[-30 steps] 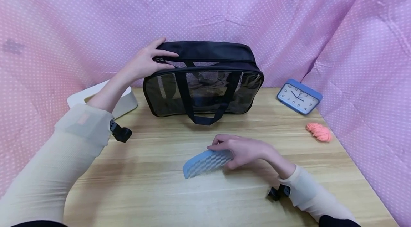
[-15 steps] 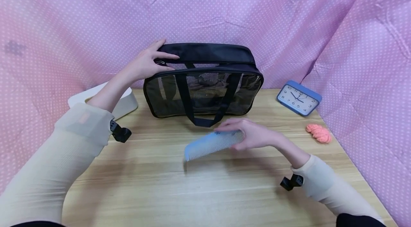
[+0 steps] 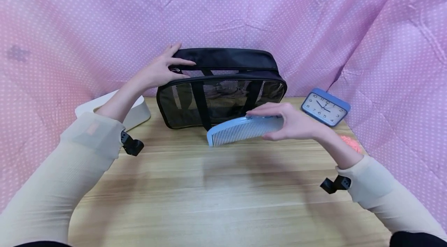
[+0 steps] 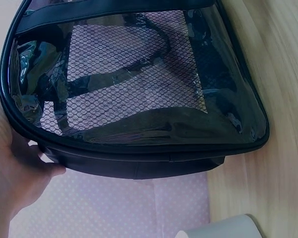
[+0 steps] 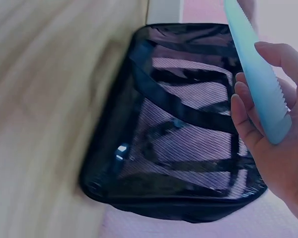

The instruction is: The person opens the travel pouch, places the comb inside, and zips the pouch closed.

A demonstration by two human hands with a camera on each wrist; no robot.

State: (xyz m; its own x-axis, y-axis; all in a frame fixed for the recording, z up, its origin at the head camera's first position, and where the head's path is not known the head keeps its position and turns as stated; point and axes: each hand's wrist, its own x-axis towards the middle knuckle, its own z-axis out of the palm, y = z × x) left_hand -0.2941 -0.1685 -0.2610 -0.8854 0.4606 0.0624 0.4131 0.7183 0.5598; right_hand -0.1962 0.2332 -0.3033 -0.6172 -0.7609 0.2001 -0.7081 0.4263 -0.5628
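A see-through bag with black trim (image 3: 225, 97) stands at the back of the wooden table, its top parted so mesh shows inside. My left hand (image 3: 157, 70) grips its upper left corner, fingers spread over the top edges beside the zipper pull. In the left wrist view that hand (image 4: 17, 168) wraps the bag's corner. A light blue comb (image 3: 237, 130) is pinched between the thumb and fingers of my right hand (image 3: 297, 123), raised before the bag's front, teeth downward. The comb covers the lower part of the bag's black strap handle (image 3: 200, 101).
Left of the bag, partly behind my forearm, sits a white rounded object (image 3: 139, 113). A blue alarm clock (image 3: 324, 107) lies tilted at the right. Coral yarn (image 3: 350, 143) is partly hidden by my right forearm. Pink dotted cloth (image 3: 223, 6) hangs behind the table.
My right hand has lifted the comb off the table area and carried it up and forward to the bag's front. The left hand has stayed on the bag's corner.
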